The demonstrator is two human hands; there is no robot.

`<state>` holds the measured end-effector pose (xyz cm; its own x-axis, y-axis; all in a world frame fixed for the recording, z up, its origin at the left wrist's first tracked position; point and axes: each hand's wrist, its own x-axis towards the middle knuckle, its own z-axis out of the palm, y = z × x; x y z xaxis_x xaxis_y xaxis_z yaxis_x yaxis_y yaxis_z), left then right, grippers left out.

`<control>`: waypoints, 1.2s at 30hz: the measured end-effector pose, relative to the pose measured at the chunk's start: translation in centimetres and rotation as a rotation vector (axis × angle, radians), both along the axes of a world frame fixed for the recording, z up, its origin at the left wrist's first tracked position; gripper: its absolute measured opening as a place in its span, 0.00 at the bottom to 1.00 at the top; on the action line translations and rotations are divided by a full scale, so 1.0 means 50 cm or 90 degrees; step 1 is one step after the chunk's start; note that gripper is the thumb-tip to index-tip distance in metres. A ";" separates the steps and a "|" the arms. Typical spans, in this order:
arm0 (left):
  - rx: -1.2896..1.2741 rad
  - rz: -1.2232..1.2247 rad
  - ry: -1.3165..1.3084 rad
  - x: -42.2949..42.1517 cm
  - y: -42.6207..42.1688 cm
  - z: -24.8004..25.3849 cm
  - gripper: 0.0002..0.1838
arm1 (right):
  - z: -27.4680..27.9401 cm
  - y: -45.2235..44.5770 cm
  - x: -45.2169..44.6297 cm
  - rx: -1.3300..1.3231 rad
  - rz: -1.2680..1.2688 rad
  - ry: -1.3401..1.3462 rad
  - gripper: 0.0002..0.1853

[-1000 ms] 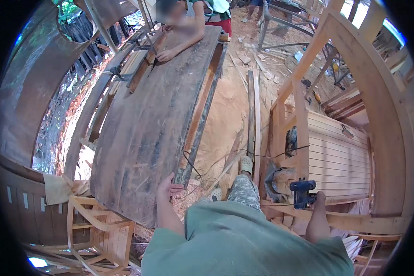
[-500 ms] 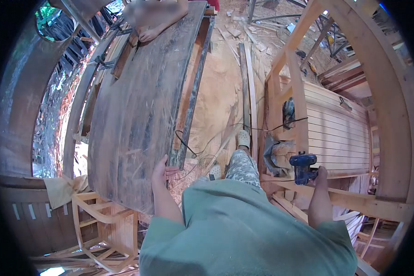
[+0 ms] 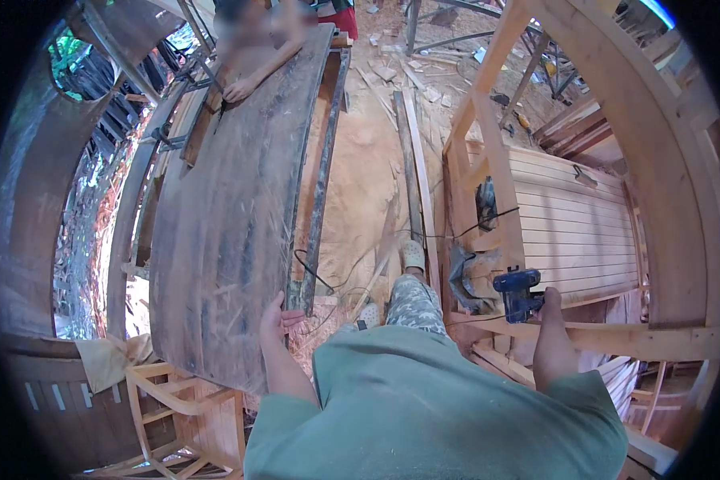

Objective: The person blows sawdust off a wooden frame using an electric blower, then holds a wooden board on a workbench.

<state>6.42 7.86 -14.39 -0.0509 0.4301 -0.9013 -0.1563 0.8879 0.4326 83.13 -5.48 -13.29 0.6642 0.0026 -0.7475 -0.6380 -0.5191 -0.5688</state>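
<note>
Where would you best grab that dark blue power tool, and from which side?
Probably by the narrower part at the right of the power tool, coming from the person's right, where the right hand holds it. The bulky body sticks out leftward, away from that hand, so the left side looks more awkward to grip. How the fingers wrap around is hard to see.

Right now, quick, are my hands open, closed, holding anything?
Left hand: open, at the edge of the table.
Right hand: closed, holding the blue tool.
</note>
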 end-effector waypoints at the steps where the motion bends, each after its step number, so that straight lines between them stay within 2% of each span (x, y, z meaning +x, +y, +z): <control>1: 0.008 -0.007 0.005 0.002 0.000 0.003 0.38 | -0.002 -0.004 0.003 0.023 0.013 0.008 0.16; 5: -0.033 -0.008 -0.013 -0.004 0.004 -0.007 0.38 | -0.010 -0.015 0.010 0.089 0.032 0.039 0.25; 7: 0.003 0.001 -0.002 0.008 -0.001 0.018 0.39 | -0.008 -0.015 0.009 0.086 0.034 0.026 0.23; 11: -0.020 0.002 -0.005 -0.005 0.004 -0.017 0.40 | 0.004 -0.001 -0.008 0.067 0.031 0.005 0.19; 13: -0.005 0.016 0.027 0.009 -0.001 0.007 0.41 | 0.010 0.003 -0.013 0.060 0.027 0.002 0.18; 17: -0.016 -0.001 0.005 -0.014 0.001 -0.035 0.43 | 0.016 0.004 -0.016 0.051 0.018 0.001 0.14; 20: -0.036 0.002 -0.025 -0.025 0.005 -0.042 0.41 | 0.018 0.006 -0.019 0.056 0.005 0.011 0.12; 26: -0.031 -0.006 -0.015 -0.021 0.001 -0.054 0.42 | -0.010 -0.014 0.000 0.095 0.102 -0.035 0.13; 27: -0.028 -0.008 -0.012 -0.022 0.001 -0.053 0.42 | 0.066 0.003 -0.063 0.100 0.097 -0.042 0.16; 36: -0.004 -0.015 0.005 -0.017 -0.004 -0.041 0.42 | 0.037 0.009 -0.034 0.033 0.018 -0.028 0.22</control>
<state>5.56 7.64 -16.42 -0.0488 0.4250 -0.9039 -0.1323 0.8942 0.4277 81.44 -5.02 -11.45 0.6952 0.0598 -0.7163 -0.5974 -0.5063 -0.6220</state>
